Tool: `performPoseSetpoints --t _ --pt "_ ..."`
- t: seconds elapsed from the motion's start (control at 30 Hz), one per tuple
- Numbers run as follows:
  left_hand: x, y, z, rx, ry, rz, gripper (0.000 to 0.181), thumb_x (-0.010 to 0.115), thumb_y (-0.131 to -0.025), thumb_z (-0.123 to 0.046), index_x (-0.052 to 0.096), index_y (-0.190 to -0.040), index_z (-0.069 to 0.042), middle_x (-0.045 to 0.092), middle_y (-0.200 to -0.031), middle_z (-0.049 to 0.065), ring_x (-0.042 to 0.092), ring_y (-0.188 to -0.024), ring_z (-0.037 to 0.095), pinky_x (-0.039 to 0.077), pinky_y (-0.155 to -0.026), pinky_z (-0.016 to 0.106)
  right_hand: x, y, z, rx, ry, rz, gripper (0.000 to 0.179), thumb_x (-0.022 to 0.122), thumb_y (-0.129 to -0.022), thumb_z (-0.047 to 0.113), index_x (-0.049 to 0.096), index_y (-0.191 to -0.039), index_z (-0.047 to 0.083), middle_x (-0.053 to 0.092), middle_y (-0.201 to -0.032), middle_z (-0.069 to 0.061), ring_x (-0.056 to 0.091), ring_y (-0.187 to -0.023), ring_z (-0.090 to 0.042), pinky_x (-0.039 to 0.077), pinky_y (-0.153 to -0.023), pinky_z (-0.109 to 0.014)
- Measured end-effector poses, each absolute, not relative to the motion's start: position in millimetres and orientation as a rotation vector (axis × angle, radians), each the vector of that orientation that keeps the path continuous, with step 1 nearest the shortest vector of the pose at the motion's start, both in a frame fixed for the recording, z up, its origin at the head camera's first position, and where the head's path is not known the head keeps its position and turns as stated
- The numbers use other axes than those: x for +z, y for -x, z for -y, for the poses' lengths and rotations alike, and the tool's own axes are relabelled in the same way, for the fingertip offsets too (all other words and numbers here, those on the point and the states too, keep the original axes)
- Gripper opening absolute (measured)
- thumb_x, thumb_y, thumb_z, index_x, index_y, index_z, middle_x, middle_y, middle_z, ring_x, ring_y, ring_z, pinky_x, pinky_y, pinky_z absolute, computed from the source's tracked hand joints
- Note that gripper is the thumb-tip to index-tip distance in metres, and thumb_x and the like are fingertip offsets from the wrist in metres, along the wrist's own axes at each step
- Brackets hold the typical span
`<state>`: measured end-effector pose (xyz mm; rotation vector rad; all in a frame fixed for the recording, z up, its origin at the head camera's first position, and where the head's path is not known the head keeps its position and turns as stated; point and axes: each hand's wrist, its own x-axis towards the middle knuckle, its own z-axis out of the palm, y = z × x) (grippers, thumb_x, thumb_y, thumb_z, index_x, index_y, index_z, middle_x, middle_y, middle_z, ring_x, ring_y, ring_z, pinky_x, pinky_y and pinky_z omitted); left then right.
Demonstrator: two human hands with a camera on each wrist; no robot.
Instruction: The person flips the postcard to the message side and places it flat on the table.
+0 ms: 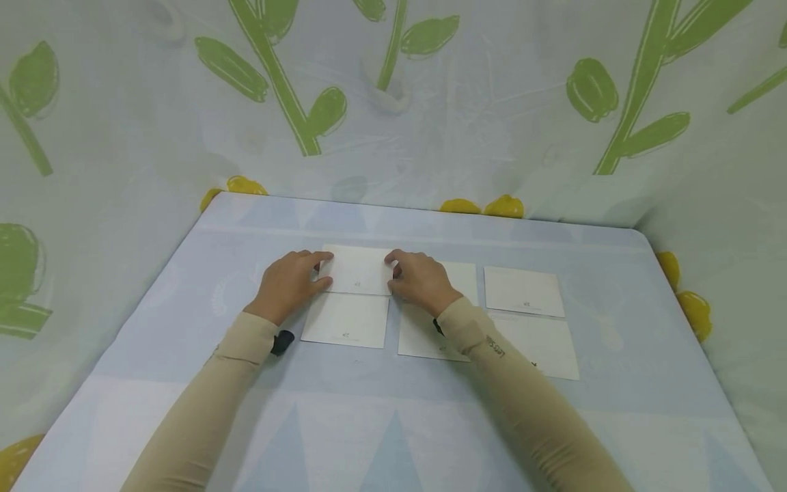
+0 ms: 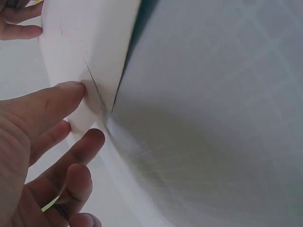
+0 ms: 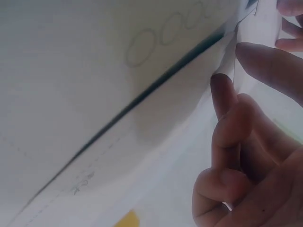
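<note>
A white card [image 1: 356, 270] lies flat at the back left of a group of similar white cards, between the two hands. The left hand [image 1: 290, 281] touches its left edge, thumb near the lower corner and index finger near the upper one, set apart. In the left wrist view its thumb [image 2: 66, 97] rests at the card while the other fingers spread loosely. The right hand [image 1: 424, 279] touches the card's right edge with thumb and bent index finger, its remaining fingers loosely curled. Directly below lies another white card [image 1: 346, 321], its top edge along the first card's bottom edge.
To the right, a white card [image 1: 460, 279] and one below it [image 1: 424, 335] are partly hidden by the right arm. Farther right lie an upper card [image 1: 524, 292] and a lower card [image 1: 553, 345]. The pale blue table [image 1: 393, 424] meets a leaf-patterned curtain [image 1: 479, 123] behind.
</note>
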<state>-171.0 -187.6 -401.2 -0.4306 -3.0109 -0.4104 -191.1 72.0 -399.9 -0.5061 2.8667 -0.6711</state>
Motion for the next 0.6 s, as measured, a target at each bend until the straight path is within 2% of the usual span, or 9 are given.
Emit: performPoseSetpoints --t 0.6 --pt "-404.4 176.4 184.5 -0.419 0.447 3.020 0.046 0.079 -0.089 -0.026 0.068 -0.131 -0.011 0.071 -0.097 0.005 0.062 -0.082 0.023 0.051 -0.068 0.038 -396.9 191.0 -70.6 -0.581 0.504 -2.881 0.042 0.075 -0.090 0.019 0.064 -0.130 0.014 0.072 -0.101 0.001 0.065 -0.087 -0.018 0.053 -0.077 -0.036"
